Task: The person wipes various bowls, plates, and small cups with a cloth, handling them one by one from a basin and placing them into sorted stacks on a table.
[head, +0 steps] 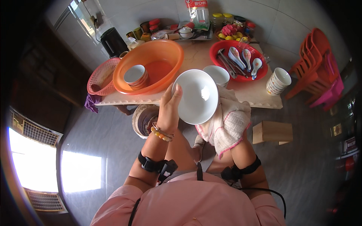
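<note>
My left hand [170, 108] grips a white bowl [197, 97] by its left rim, thumb on the near side. The bowl's glossy inside is tilted up toward me. A pale cloth with pink edging [230, 121] covers my right hand, whose fingers are hidden beneath it. The cloth presses against the bowl's right side. Behind the held bowl, another white bowl [217, 74] stands on the table. To the left, a short stack of bowls [136, 75] sits inside an orange plastic basin [169, 53]. A taller stack of patterned bowls [278, 82] stands at the table's right corner.
A red basin [216, 45] holds ceramic spoons and metal utensils. Left are a pink plastic basket [92, 76] and a black electric kettle [114, 42]. Below the table edge [135, 99] stands a bucket [138, 120]. A wooden stool [273, 132] and stacked red chairs [314, 62] are at right.
</note>
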Demonstrator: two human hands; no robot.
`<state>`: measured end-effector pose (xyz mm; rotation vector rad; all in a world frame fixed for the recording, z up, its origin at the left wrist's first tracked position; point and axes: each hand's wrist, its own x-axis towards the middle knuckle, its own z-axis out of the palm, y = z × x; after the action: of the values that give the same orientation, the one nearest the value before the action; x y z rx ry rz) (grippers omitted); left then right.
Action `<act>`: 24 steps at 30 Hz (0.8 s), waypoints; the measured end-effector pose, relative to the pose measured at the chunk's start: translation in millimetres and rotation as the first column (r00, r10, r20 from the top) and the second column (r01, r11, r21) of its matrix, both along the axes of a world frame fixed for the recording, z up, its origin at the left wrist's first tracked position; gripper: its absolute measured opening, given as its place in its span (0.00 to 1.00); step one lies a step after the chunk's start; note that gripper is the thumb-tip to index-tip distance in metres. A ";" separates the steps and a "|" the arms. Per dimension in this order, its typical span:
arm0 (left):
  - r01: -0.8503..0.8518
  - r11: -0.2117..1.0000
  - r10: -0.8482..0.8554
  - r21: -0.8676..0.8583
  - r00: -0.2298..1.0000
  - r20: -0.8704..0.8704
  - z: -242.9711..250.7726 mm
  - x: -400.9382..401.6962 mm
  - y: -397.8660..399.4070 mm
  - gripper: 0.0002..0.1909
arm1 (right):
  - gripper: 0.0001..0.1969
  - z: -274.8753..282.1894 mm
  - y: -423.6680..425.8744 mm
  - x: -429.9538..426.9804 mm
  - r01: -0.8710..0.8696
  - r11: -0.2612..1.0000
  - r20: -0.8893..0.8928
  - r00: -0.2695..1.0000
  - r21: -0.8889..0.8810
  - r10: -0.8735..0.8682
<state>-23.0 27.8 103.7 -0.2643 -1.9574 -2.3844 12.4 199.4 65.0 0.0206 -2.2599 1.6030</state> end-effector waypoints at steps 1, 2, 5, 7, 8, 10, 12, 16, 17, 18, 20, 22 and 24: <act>-0.005 1.000 0.005 0.002 1.000 -0.001 -1.5 -2.3 -1.3 0.21 | 0.17 2.0 -1.0 -0.3 0.056 0.985 -0.066 0.997 0.166 -0.046; 0.064 0.977 -0.081 0.203 0.994 0.073 -3.2 -5.4 -3.5 0.21 | 0.17 4.0 -2.3 -0.2 0.126 0.942 -0.142 0.986 0.313 -0.084; 0.190 0.895 -0.259 0.402 0.958 0.123 4.8 -2.8 -7.9 0.26 | 0.16 15.0 -1.9 1.1 0.298 0.804 -0.334 0.933 0.515 -0.132; 0.225 0.921 -0.263 0.318 0.961 0.081 4.9 -0.1 -7.0 0.27 | 0.09 22.4 -6.2 -6.1 -0.362 0.762 -0.298 0.927 -0.538 0.230; 0.227 0.954 -0.241 0.195 0.969 0.051 -3.5 -1.6 -5.9 0.27 | 0.06 23.8 -6.9 -8.6 -0.547 0.190 -0.461 0.812 -0.816 0.357; 0.154 0.988 -0.154 -0.027 0.988 -0.019 2.1 11.0 4.2 0.26 | 0.05 26.1 -14.3 -10.0 -0.359 -0.500 -0.564 0.746 -0.788 0.354; 0.096 0.972 -0.162 -0.217 0.936 -0.312 1.7 11.1 13.1 0.25 | 0.06 23.1 -23.2 3.1 -0.374 -0.104 -0.384 0.835 -0.922 0.394; 0.191 0.920 -0.303 -0.343 0.902 -0.308 -2.5 1.2 2.6 0.25 | 0.09 13.7 -28.5 19.0 -0.290 0.323 -0.157 0.912 -0.901 0.380; 0.208 0.903 -0.327 -0.375 0.900 -0.289 -3.0 -1.9 0.2 0.24 | 0.10 10.5 -27.4 20.5 -0.271 0.362 -0.125 0.917 -0.892 0.379; 0.220 0.886 -0.347 -0.408 0.898 -0.270 -2.8 -4.5 -3.6 0.23 | 0.12 8.3 -26.4 20.8 -0.260 0.392 -0.100 0.918 -0.882 0.383; 0.193 0.905 -0.293 -0.380 0.929 -0.225 -7.6 -10.9 -12.3 0.22 | 0.14 -1.1 -23.5 18.7 -0.228 0.446 -0.046 0.923 -0.865 0.382; 0.091 0.964 -0.135 -0.251 0.977 -0.166 -17.4 -27.3 -22.4 0.23 | 0.16 -19.1 -13.4 10.6 -0.187 0.561 0.024 0.937 -0.807 0.347; -0.168 0.955 0.118 -0.246 0.972 -0.205 -15.3 -53.7 -44.4 0.20 | 0.17 -62.8 13.4 -8.5 -0.087 0.848 0.181 0.961 -0.523 0.210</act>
<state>-76.7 -16.7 88.4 -0.3315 -2.1185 -1.9339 3.9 212.8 2.2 -0.1398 -1.9472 2.3583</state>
